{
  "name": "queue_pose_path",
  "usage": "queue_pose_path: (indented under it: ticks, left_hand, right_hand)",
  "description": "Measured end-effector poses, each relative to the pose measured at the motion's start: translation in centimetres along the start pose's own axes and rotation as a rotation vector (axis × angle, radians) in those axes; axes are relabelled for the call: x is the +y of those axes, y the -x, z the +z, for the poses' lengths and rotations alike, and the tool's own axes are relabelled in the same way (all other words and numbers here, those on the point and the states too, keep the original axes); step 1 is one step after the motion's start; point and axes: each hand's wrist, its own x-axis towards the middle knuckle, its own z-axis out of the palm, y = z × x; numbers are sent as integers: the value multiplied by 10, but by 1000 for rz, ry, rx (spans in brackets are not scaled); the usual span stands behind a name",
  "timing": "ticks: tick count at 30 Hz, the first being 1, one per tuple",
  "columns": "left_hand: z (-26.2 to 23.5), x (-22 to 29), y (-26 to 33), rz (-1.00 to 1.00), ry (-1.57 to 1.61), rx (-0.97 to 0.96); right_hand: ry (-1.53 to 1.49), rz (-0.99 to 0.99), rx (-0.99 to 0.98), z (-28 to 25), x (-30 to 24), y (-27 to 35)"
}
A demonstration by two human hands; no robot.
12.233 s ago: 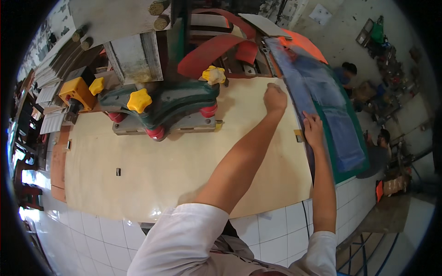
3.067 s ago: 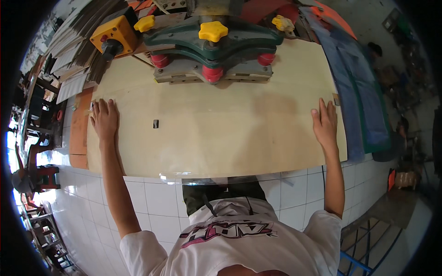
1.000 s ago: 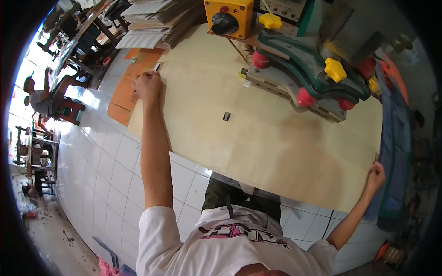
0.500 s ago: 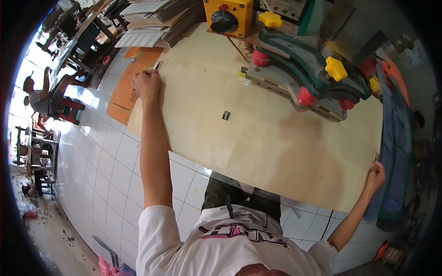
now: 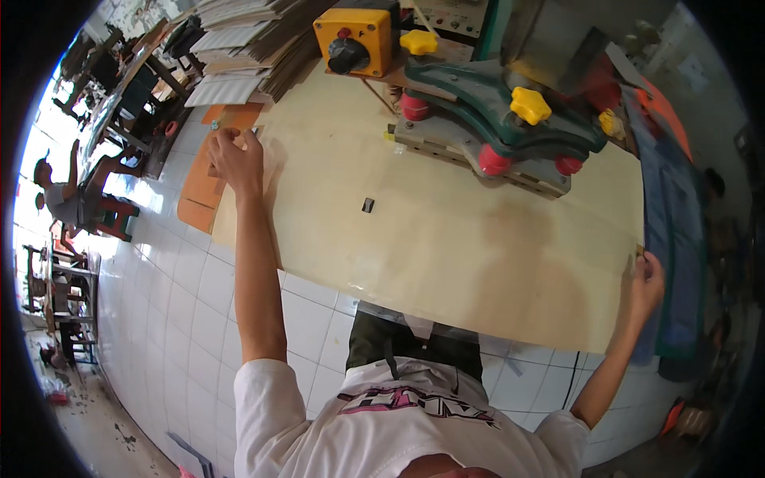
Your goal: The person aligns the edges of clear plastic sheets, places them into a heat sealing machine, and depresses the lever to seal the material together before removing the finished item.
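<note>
My left hand (image 5: 237,163) is at the far left end of a large beige tabletop (image 5: 319,159), its fingers bent down and partly hidden. A bit of brown shows beside its fingers, and a small pale piece is near the fingertips; what it grips is unclear. Under and beside this hand lies an orange-brown sheet (image 5: 199,199). At the right edge of the tabletop, my right hand (image 5: 649,279) is closed with curled fingers, a small brown bit showing at their tips. A small dark rectangular piece (image 5: 368,205) lies mid-table, apart from both hands.
A green and grey machine head (image 5: 494,103) with yellow star knobs and red pads stands over the far side. Beside it is a yellow control box (image 5: 351,40). Stacked sheets (image 5: 239,56) rise at the far left. Blue material (image 5: 677,239) hangs at right. A person (image 5: 72,195) sits leftward.
The view has shifted, so the table and machine appear further left. My left hand's fingers have loosened slightly and moved nearer the orange-brown sheet. My right hand stays at the table's right edge.
</note>
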Motion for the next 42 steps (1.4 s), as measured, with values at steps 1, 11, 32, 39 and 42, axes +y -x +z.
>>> queue_pose_path:
  ticks: [1, 11, 32, 39, 42]
  left_hand:
    - [-2, 9, 0, 92, 53, 2]
    - [51, 80, 34, 406, 31, -565]
    - [75, 128, 62, 430, 152, -550]
    - [77, 129, 61, 422, 111, -574]
    - [77, 129, 61, 424, 122, -565]
  right_hand:
    - [-102, -59, -48, 0, -2, -1]
    - [-258, -498, -377, 47, -105, -24]
    - [-1, -459, -271, 132, -130, -24]
    - [-3, -472, -285, 137, -123, -26]
    - [-2, -475, -281, 135, -123, -29]
